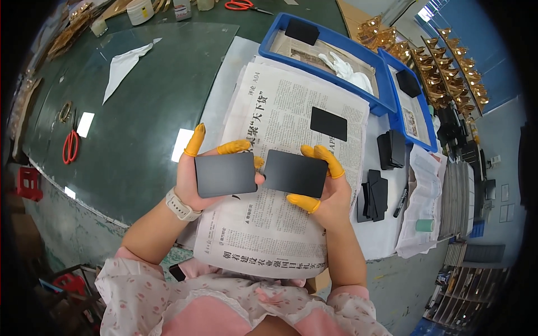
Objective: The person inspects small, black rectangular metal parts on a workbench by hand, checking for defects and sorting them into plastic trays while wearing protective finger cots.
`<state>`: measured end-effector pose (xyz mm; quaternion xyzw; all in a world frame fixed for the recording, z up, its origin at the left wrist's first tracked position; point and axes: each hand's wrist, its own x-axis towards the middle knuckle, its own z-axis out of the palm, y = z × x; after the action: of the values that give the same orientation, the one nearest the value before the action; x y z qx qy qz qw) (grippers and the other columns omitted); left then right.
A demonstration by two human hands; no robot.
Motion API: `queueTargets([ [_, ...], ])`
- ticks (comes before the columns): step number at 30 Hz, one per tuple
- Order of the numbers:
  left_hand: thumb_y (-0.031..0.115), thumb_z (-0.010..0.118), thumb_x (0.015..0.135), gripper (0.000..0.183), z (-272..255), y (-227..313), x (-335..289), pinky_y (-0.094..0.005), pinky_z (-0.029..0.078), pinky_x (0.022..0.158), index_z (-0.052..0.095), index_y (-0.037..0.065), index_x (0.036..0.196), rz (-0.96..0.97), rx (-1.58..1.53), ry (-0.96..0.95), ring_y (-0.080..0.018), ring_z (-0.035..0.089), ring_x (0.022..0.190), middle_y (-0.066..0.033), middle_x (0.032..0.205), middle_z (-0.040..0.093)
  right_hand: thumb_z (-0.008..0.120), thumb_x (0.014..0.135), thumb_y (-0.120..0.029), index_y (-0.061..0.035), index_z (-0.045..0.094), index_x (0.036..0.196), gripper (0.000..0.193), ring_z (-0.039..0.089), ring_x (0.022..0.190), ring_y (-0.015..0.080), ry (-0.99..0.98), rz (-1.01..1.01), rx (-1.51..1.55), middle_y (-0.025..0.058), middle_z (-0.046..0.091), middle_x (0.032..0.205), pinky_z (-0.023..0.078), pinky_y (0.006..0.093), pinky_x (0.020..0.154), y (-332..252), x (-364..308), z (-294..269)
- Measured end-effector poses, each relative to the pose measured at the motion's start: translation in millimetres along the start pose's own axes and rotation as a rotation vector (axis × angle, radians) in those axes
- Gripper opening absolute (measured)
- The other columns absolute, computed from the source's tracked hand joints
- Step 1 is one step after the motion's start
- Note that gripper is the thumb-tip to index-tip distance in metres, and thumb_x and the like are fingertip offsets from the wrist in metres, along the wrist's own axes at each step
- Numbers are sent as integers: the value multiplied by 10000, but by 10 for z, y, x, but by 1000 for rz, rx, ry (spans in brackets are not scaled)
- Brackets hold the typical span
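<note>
A flat black rectangular plate (226,174) lies across the palm of my left hand (193,178), whose thumb sticks out away from it. My right hand (332,197) grips a second black plate (295,173) by its right end, thumb below and fingers above. Both plates are held side by side over a sheet of newspaper (280,229), with a narrow gap between them. Yellow finger cots cover the thumbs and several fingertips. Another black plate (329,124) rests on the newspaper beyond my right hand.
Stacked black plates (391,150) and a looser pile (374,196) lie at the right, beside a black marker (400,203). Two blue trays (386,92) stand behind, one holding a white glove (347,70). Red-handled scissors (71,147) and a white cloth (124,67) lie left on the green tabletop (162,106).
</note>
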<state>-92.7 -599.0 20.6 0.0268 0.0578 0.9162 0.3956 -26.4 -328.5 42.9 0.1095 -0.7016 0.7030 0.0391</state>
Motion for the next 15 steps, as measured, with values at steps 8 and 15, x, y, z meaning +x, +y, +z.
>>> queueTargets([
  [8,745,326,991,936,-2,5,-2,-585,432,1101,534,-62,1417,-1,-13,-2,-556,606,1183,-349,1360,578,924,707,-7,-35,364,1556,1018,522,1376,262,8,44,51,186,502,1520,428,399,1157,-1,8,13],
  [15,739,312,997,935,12,10,-10,-577,435,1098,519,-65,1428,4,13,14,-554,611,1178,-347,1359,580,916,713,-1,-36,357,1562,1017,520,1377,263,7,61,17,196,495,1525,424,396,1158,-16,10,18],
])
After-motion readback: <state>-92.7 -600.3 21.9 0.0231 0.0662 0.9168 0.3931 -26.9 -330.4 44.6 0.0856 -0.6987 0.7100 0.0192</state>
